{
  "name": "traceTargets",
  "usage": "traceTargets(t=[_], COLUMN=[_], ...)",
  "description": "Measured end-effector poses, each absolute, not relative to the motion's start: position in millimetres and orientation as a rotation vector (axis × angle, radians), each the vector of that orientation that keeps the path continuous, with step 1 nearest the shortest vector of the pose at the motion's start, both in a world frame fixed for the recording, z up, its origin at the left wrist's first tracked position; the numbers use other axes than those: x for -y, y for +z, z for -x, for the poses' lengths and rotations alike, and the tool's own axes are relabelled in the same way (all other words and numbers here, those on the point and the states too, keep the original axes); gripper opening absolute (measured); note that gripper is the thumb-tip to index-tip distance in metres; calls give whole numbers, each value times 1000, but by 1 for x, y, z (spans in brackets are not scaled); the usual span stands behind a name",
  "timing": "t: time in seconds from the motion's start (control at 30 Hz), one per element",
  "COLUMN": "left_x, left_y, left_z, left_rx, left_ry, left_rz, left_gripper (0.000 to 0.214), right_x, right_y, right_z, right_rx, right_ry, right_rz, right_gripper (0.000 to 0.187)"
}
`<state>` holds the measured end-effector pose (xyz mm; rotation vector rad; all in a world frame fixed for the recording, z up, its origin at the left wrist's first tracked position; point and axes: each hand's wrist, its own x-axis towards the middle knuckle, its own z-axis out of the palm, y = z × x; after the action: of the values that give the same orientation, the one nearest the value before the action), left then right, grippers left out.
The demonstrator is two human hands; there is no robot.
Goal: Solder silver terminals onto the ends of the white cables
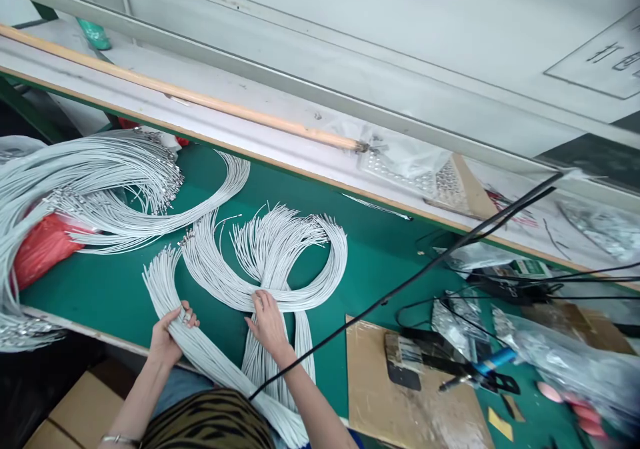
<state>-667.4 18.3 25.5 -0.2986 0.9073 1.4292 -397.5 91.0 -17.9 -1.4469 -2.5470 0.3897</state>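
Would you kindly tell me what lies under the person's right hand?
Under the right hand, a curved white cable bundle crosses over a straighter bundle, with green tabletop below. The strands directly beneath the palm are covered and cannot be seen.

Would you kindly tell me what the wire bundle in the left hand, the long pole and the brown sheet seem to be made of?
Wire bundle: probably plastic-coated metal, matte, by its smooth, pale, bending strands. Long pole: seemingly wood, smooth, by its tan colour. Brown sheet: likely cardboard, slightly shiny, by its flat brown face.
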Motion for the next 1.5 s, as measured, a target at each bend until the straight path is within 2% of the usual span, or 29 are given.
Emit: traceTargets(t=[0.1,0.27,0.47,0.63,0.9,1.03,1.17,1.5], left_x=[-18,-17,-31,-56,-116,-161,-191,-223], left_y=[30,46,84,125,180,171,147,127], left_z=[667,665,656,655,663,666,672,687], left_rx=[-918,-934,-902,-877,-837,-793,-763,-687], left_ry=[1421,1411,1324,1276,1208,1116,1054,930], left_rz=[268,165,-17,-130,-313,-411,-472,-540], left_gripper=[21,26,36,23,15,18,36,34], right_x=[-107,-141,-132,-101,-79,-76,-57,-22], right_y=[-27,-40,-20,-6,-18,-19,-14,-8], right_z=[419,434,406,371,363,369,377,402], right_rx=[2627,2703,2708,2719,2648,2509,2292,1921], right_ry=[425,461,445,463,578,603,589,693], right_rz=[1382,1429,1569,1653,1669,1680,1677,1644], right_gripper=[45,38,35,34,32,33,40,35])
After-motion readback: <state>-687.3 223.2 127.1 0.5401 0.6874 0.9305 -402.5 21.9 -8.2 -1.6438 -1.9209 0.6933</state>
